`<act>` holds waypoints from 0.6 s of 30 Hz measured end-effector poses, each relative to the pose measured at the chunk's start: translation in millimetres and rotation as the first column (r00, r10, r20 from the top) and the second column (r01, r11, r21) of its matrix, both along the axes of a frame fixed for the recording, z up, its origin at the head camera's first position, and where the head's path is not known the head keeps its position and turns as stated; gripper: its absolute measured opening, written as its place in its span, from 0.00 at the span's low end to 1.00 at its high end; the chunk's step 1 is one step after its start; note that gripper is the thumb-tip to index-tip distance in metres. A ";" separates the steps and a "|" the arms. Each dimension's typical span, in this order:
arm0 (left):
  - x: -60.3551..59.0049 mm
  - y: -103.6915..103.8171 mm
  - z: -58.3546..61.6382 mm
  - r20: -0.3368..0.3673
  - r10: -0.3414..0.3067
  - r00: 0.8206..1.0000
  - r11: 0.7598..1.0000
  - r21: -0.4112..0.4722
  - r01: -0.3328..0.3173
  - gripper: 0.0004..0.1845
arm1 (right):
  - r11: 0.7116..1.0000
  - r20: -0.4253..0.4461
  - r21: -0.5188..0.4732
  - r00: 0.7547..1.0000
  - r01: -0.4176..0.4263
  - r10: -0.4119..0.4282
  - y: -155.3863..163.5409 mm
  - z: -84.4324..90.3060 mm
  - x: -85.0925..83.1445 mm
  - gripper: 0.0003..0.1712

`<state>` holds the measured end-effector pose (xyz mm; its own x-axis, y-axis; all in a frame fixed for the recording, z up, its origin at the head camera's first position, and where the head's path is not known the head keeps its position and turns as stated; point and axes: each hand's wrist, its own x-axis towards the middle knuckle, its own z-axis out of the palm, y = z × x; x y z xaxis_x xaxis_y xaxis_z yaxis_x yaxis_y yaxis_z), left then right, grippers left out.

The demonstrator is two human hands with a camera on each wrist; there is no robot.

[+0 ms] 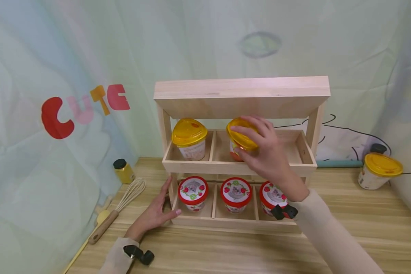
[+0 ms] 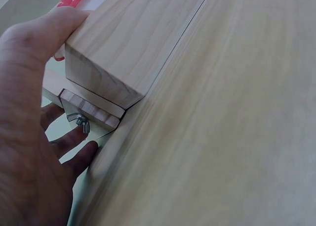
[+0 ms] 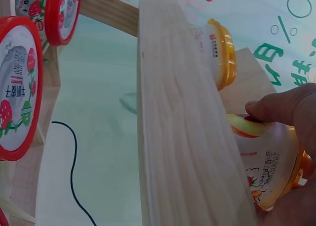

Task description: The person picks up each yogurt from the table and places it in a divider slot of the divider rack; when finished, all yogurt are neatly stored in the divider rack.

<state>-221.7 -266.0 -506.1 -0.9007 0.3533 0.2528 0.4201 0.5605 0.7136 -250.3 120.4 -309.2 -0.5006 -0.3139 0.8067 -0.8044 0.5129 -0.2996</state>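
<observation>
A two-tier wooden shelf (image 1: 188, 167) stands on the table. My right hand (image 1: 265, 144) grips a yellow-lidded cup (image 1: 241, 133), tilted in the middle compartment of the upper tier; the right wrist view shows the thumb on the cup's printed side (image 3: 269, 159). Another yellow-lidded cup (image 1: 191, 139) sits in the upper left compartment. Below, three red-rimmed cups (image 1: 193, 192) stand one per compartment, the right one partly behind my right wrist. My left hand (image 1: 154, 213) rests at the shelf's lower left corner, thumb on the front, spread fingers beside the post near a wing nut (image 2: 81, 121).
At the right stands another yellow-lidded cup (image 1: 376, 171), a dark-capped item behind it. To the left are a yellow jar (image 1: 124, 171) with a black lid and a whisk (image 1: 118, 211) with a wooden handle. A printed curtain (image 1: 205, 45) hangs behind the shelf.
</observation>
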 end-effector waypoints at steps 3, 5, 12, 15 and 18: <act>-0.7 0.4 -0.2 -0.011 -0.005 1.000 1.000 -0.006 0.005 0.65 | 0.999 -0.003 0.037 1.000 -0.006 0.006 -3.3 -2.8 -2.7 0.31; -1.5 0.3 -0.6 -0.025 -0.009 1.000 1.000 -0.012 0.009 0.65 | 0.998 -0.007 0.059 1.000 -0.017 0.018 -5.4 -4.5 -4.3 0.31; -1.9 -0.6 -2.2 -0.035 -0.014 0.999 1.000 -0.020 0.014 0.65 | 0.995 -0.017 0.089 0.999 -0.048 0.050 -10.9 -7.2 -5.8 0.31; -1.2 -0.8 -1.5 -0.030 -0.016 0.999 1.000 -0.013 0.015 0.65 | 0.995 -0.014 0.080 0.998 -0.057 0.058 -13.4 -7.0 -6.3 0.32; -0.5 -0.6 -0.6 -0.010 -0.010 1.000 1.000 -0.005 0.010 0.65 | 0.996 -0.012 0.057 0.998 -0.063 0.064 -14.6 -8.3 -7.6 0.31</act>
